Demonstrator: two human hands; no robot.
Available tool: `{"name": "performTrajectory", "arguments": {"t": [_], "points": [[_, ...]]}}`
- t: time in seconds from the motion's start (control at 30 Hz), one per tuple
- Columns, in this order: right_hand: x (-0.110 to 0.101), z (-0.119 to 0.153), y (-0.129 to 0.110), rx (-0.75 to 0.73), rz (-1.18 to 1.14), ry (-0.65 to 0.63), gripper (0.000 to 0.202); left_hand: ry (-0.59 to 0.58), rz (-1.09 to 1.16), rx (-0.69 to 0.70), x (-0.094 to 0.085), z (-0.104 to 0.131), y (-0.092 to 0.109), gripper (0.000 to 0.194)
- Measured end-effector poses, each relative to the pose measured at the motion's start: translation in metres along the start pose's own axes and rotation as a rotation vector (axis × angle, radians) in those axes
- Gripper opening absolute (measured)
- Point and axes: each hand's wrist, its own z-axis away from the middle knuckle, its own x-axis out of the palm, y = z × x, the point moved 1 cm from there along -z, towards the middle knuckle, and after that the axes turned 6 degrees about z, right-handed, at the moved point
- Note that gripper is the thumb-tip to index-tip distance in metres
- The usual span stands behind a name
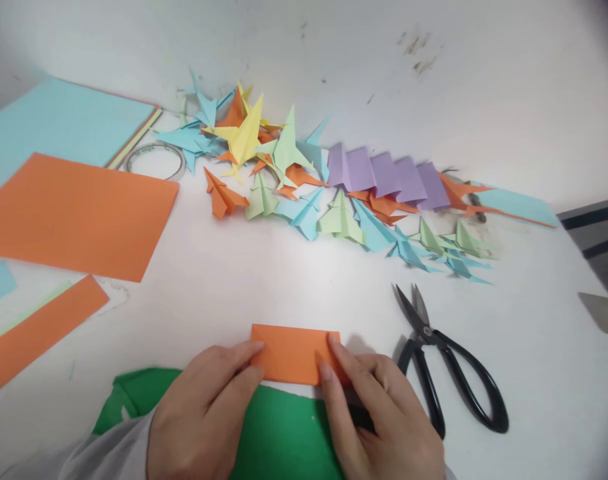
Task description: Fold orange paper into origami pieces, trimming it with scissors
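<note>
A small folded orange paper (294,357) lies on the white table just in front of me, a flat rectangle with its long side running left to right. My left hand (204,407) pinches its left end between thumb and forefinger. At the right end, the thumb and forefinger of my right hand (379,407) press on the paper; the other fingers curl beneath and are partly hidden. Scissors with black handles (424,333) lie with blades apart, close beside my right hand. Green material (284,433) spreads below the paper, between my wrists.
Folded paper planes (289,153) in several colours are heaped along the wall, beside a pleated purple paper (384,173). On the left lie a large orange sheet (79,213), blue sheets (74,120), an orange strip (49,330) and a tape roll (181,163).
</note>
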Motion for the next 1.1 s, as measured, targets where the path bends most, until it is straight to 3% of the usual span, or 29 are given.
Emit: {"name": "performTrajectory", "arguments": {"t": [0.13, 0.37, 0.5, 0.87, 1.1], "points": [[0.000, -0.001, 0.000, -0.013, 0.002, -0.007, 0.041, -0.001, -0.045, 0.032, -0.001, -0.001, -0.001, 0.023], [0.000, 0.000, 0.000, 0.004, 0.031, 0.001, 0.039, -0.038, -0.043, -0.038, -0.001, -0.003, -0.002, 0.021], [0.001, -0.001, -0.001, -0.001, 0.022, 0.002, 0.039, -0.035, -0.068, 0.010, 0.001, -0.002, -0.002, 0.021], [0.001, -0.002, 0.000, -0.010, 0.029, 0.002, 0.039, 0.102, -0.156, 0.065, -0.001, -0.010, 0.005, 0.018], [0.004, -0.003, -0.005, 0.024, 0.017, 0.087, 0.033, 0.015, -0.175, 0.103, 0.000, -0.002, 0.001, 0.022]]}}
